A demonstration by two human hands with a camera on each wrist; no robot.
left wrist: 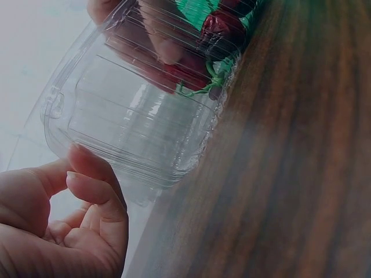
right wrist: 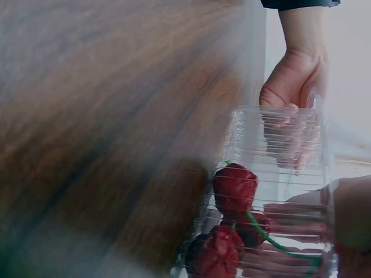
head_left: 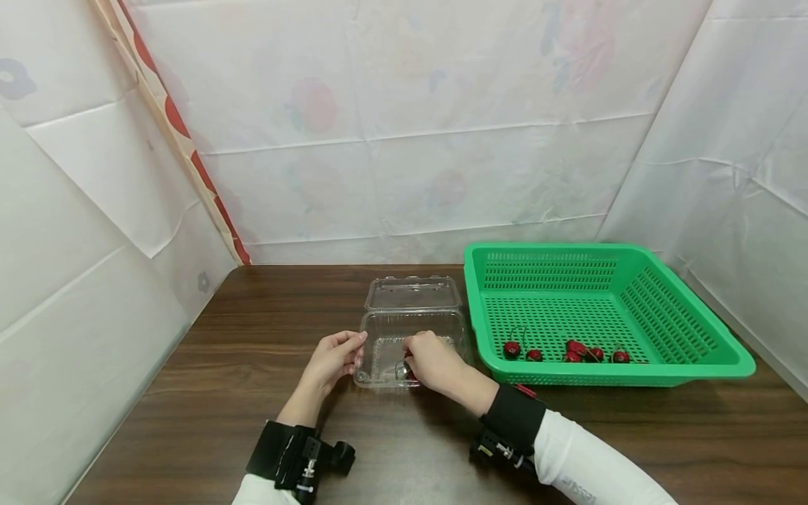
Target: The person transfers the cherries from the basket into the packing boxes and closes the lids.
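A clear plastic clamshell box [head_left: 385, 351] lies on the table with its lid [head_left: 413, 293] folded back. My left hand [head_left: 334, 358] pinches the box's left rim between thumb and fingers. Inside the box, toward its near right corner, my right hand [head_left: 435, 361] is lowered with curled fingers around a dark red cherry [head_left: 409, 355], partly hidden by them. Through the box wall in the right wrist view, several cherries show, among them a wrinkled cherry [right wrist: 235, 188] and a long green stem [right wrist: 266, 234]. The left wrist view shows a cherry [left wrist: 223, 29] near the right fingers.
To the right of the box stands a green perforated basket [head_left: 612, 374], close beside it. Several cherries [head_left: 512, 349] lie along its near side. The brown wooden table [head_left: 208, 393] is bordered by white sheeting [head_left: 410, 175] at the back and both sides.
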